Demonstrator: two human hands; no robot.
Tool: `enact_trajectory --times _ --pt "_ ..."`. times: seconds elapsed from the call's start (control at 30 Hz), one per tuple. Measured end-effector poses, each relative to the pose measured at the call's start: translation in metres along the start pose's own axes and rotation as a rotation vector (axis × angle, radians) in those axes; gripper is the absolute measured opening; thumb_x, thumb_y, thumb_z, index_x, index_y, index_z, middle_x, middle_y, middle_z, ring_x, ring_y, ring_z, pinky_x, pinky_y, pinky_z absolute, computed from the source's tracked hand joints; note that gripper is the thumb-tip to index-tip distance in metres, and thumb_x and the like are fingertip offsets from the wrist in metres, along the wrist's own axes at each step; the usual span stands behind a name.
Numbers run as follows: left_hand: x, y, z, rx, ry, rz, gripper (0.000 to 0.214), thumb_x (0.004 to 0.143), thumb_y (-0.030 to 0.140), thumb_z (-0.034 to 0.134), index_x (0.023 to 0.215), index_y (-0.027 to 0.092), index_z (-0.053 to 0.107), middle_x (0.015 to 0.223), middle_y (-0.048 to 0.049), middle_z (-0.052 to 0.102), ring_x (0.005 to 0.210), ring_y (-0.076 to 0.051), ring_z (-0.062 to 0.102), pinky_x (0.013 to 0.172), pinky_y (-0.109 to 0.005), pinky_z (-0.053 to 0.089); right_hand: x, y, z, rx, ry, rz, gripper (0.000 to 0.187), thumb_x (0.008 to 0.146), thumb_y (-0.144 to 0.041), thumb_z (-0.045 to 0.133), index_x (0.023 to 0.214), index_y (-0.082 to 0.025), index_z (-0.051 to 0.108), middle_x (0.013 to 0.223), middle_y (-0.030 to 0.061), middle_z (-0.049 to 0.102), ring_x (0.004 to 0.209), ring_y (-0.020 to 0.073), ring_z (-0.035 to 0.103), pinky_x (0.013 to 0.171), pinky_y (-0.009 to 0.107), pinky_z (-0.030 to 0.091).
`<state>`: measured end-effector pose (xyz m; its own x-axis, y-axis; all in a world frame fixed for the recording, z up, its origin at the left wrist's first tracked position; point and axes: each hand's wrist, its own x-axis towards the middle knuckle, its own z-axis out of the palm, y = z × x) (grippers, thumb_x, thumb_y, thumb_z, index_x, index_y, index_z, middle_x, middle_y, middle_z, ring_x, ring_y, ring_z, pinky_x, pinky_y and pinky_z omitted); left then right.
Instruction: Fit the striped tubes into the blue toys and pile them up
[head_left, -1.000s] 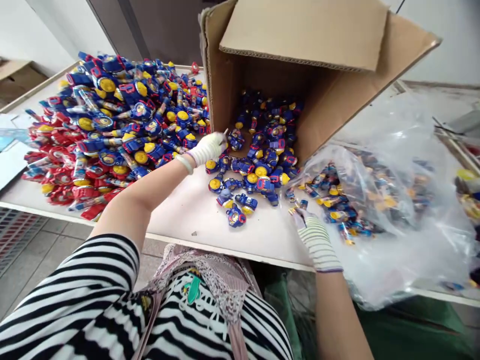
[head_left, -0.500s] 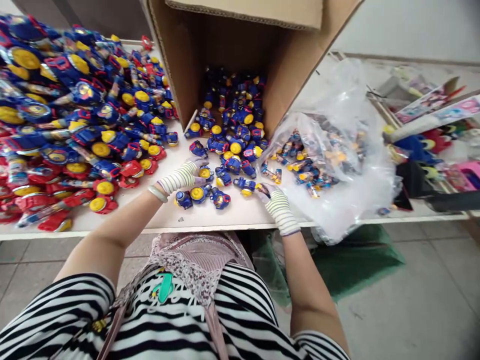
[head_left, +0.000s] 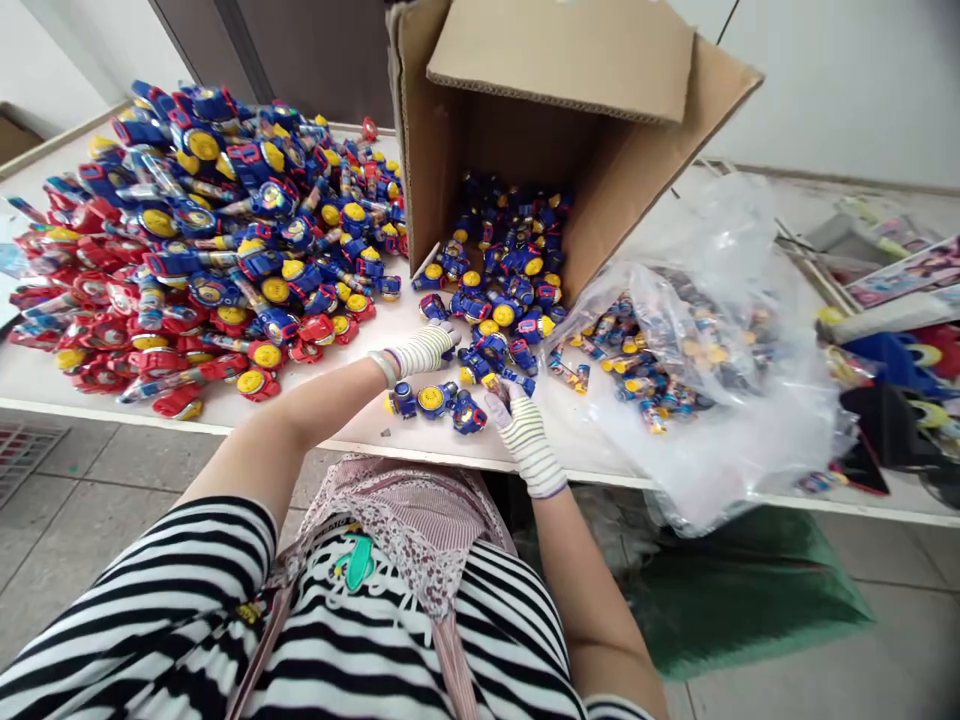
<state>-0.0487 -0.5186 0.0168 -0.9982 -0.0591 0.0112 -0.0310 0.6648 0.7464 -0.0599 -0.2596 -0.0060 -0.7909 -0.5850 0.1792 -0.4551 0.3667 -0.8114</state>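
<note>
My left hand (head_left: 424,350), in a striped glove, reaches to the near edge of a heap of blue toy watches (head_left: 491,345) with yellow parts. Its fingers curl over one watch, mostly hidden beneath them. Close to the table's front, my right hand (head_left: 529,435), gloved alike, pinches a small printed tube (head_left: 493,384) with a yellow end. Between my hands and the table edge lie a few loose blue watches (head_left: 432,400). Right of my right hand, a clear plastic bag (head_left: 750,430) spills many similar small tubes (head_left: 622,345).
An open cardboard box (head_left: 626,215) lies on its side, blue watches spilling from its mouth. At left rises a large pile of blue and red toy watches (head_left: 247,250) with tubes attached. Assorted toys and boxes (head_left: 900,340) sit far right. A green bag (head_left: 757,590) is below the table.
The view has swung left, so everything sits farther right and lower. My right hand has moved left, nearer my left hand, with the tube. My left hand reaches slightly deeper into the heap.
</note>
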Motion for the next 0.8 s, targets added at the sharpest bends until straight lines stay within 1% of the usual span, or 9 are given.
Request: enact_trajectory --times 0.1,0.2,0.3,0.37,0.43,0.5,0.6,0.7,0.8 --pt "-0.016 -0.002 -0.013 -0.138 0.094 -0.024 0.038 0.08 0.032 0.06 0.112 0.011 0.061 0.101 -0.0127 0.066 0.094 -0.026 0.064 0.085 -0.041 0.056 -0.002 -0.006 -0.008 -0.002 -0.041 -0.018 0.053 0.093 -0.061 0.053 0.122 -0.018 0.065 0.12 0.016 0.072 0.11 0.0308 0.069 0.1 0.052 0.054" --pt "-0.038 0.004 -0.015 -0.583 0.144 -0.049 0.049 0.09 0.045 0.043 0.122 0.01 0.057 0.101 -0.0136 0.068 0.08 -0.022 0.067 0.063 -0.031 0.056 0.003 -0.015 -0.014 -0.04 -0.053 -0.054 0.049 0.095 -0.055 0.054 0.126 -0.019 0.065 0.122 0.0153 0.072 0.112 0.0303 0.069 0.1 0.051 0.054" --pt "-0.052 0.017 -0.005 -1.089 0.171 -0.078 0.046 0.082 0.048 0.06 0.108 0.011 0.064 0.092 -0.0104 0.069 0.068 -0.018 0.065 0.052 -0.025 0.052 0.012 -0.03 -0.013 -0.128 -0.103 -0.128 0.045 0.098 -0.048 0.053 0.129 -0.018 0.065 0.124 0.0151 0.072 0.114 0.0296 0.069 0.102 0.048 0.053" --pt "-0.056 0.027 0.002 -1.188 0.236 -0.088 0.041 0.082 0.048 0.065 0.102 0.012 0.066 0.089 -0.0078 0.068 0.065 -0.015 0.064 0.049 -0.022 0.05 0.017 -0.04 -0.01 -0.208 -0.157 -0.172 0.044 0.098 -0.044 0.053 0.13 -0.016 0.064 0.125 0.0155 0.071 0.114 0.0299 0.069 0.102 0.047 0.053" --pt "-0.057 0.034 0.005 -1.163 0.265 -0.086 0.041 0.086 0.05 0.064 0.104 0.013 0.066 0.087 -0.0059 0.066 0.063 -0.013 0.062 0.048 -0.02 0.049 0.017 -0.047 -0.009 -0.283 -0.186 -0.187 0.044 0.098 -0.043 0.053 0.131 -0.015 0.065 0.124 0.0161 0.072 0.112 0.0302 0.07 0.101 0.046 0.054" --pt "-0.057 0.037 0.004 -1.03 0.24 -0.051 0.041 0.09 0.052 0.061 0.108 0.015 0.066 0.088 -0.0049 0.065 0.065 -0.013 0.062 0.051 -0.021 0.05 0.014 -0.051 -0.01 -0.333 -0.158 -0.176 0.044 0.1 -0.043 0.051 0.13 -0.014 0.065 0.122 0.0166 0.073 0.109 0.0297 0.071 0.099 0.044 0.055" --pt "-0.06 0.035 -0.002 -0.822 0.237 0.035 0.036 0.091 0.05 0.06 0.109 0.019 0.067 0.1 -0.0069 0.068 0.089 -0.018 0.068 0.074 -0.028 0.058 0.009 -0.051 -0.012 -0.354 -0.085 -0.166 0.045 0.101 -0.046 0.047 0.129 -0.015 0.065 0.12 0.0157 0.074 0.107 0.0286 0.071 0.097 0.042 0.056" --pt "-0.065 0.034 -0.006 -0.673 0.254 0.132 0.028 0.089 0.042 0.063 0.107 0.021 0.069 0.121 -0.0088 0.067 0.121 -0.023 0.06 0.106 -0.04 0.05 0.007 -0.053 -0.014 -0.35 -0.089 -0.155 0.045 0.099 -0.05 0.048 0.125 -0.019 0.067 0.116 0.015 0.075 0.104 0.0306 0.071 0.093 0.044 0.056" --pt "-0.067 0.043 -0.009 -0.569 0.255 0.16 0.031 0.094 0.04 0.055 0.114 0.021 0.069 0.126 -0.0088 0.066 0.124 -0.024 0.059 0.113 -0.044 0.043 0.006 -0.057 -0.014 -0.239 -0.094 -0.08 0.045 0.095 -0.056 0.051 0.114 -0.021 0.071 0.104 0.0148 0.076 0.092 0.0306 0.071 0.086 0.043 0.056"
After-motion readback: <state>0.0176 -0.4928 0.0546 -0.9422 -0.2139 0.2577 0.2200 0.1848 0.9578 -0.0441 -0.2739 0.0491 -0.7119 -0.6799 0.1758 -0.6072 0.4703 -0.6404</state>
